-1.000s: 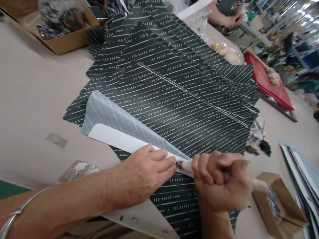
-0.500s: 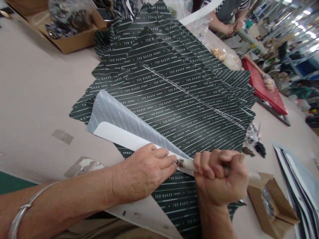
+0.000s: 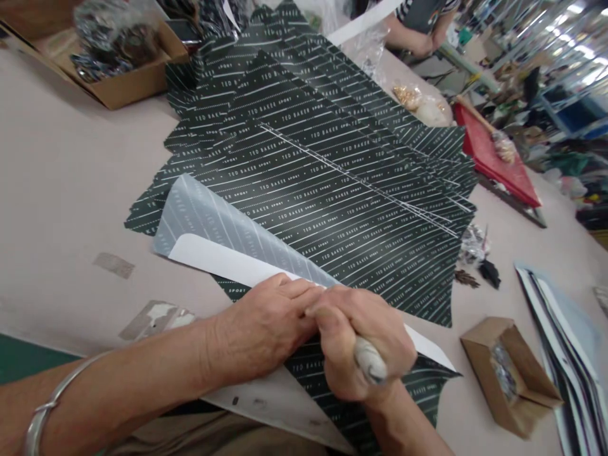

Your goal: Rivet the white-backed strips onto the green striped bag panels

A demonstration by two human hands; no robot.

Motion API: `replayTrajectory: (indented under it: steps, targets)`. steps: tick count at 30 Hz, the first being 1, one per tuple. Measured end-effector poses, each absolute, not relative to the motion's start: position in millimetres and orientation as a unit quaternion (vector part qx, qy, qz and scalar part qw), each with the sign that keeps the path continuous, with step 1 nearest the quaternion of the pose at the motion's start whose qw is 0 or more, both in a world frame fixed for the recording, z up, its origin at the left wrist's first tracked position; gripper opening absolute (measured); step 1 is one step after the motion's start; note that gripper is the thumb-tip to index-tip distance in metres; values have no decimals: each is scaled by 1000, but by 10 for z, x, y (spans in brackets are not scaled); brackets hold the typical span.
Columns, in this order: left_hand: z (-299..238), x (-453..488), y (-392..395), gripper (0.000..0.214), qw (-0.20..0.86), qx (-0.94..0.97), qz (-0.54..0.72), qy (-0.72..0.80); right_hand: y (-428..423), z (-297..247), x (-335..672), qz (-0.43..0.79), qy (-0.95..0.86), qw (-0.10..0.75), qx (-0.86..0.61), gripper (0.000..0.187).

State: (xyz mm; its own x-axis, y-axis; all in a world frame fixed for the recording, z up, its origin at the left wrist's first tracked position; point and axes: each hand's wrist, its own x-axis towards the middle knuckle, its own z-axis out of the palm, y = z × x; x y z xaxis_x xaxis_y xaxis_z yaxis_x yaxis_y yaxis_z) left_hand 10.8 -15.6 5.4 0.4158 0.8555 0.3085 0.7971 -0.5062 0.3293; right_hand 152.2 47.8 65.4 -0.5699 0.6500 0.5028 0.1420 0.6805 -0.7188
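A stack of dark green printed paper sheets lies fanned out on the pale table. The top sheet's near edge is folded back, showing its grey-white underside. My left hand presses flat on that white flap, fingers stretched out. My right hand is closed in a fist round a white-handled tool. The fist rests on the fold right beside my left fingertips. The tool's tip is hidden under my fingers.
A small open cardboard box sits at the near right, beside stacked sheets. A bigger cardboard box with plastic bags stands at the far left. A red tray lies at the far right. Another person's arm works at the far end.
My right hand has slid left along the fold, up against my left fingertips, and turned so the tool's handle points toward me. More white flap shows to its right.
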Motion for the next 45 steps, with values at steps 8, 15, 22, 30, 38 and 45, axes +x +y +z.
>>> replayTrajectory:
  steps: [8, 15, 22, 30, 38, 45]
  targets:
    - [79, 72, -95, 13, 64, 862, 203, 460, 689, 754, 1297, 437, -742, 370, -348, 30]
    - [-124, 152, -95, 20, 30, 853, 226, 470, 635, 806, 1152, 391, -793, 324, -335, 33]
    - [-46, 105, -126, 14, 45, 855, 224, 465, 617, 783, 1210, 334, -824, 327, -321, 32]
    - [61, 64, -113, 12, 65, 866, 214, 448, 677, 747, 1376, 400, -781, 344, -336, 32]
    - [116, 54, -130, 6, 70, 855, 229, 461, 568, 884, 1410, 530, -578, 544, -299, 26]
    - [116, 40, -112, 11, 48, 847, 248, 467, 796, 680, 1727, 398, -778, 279, -398, 30]
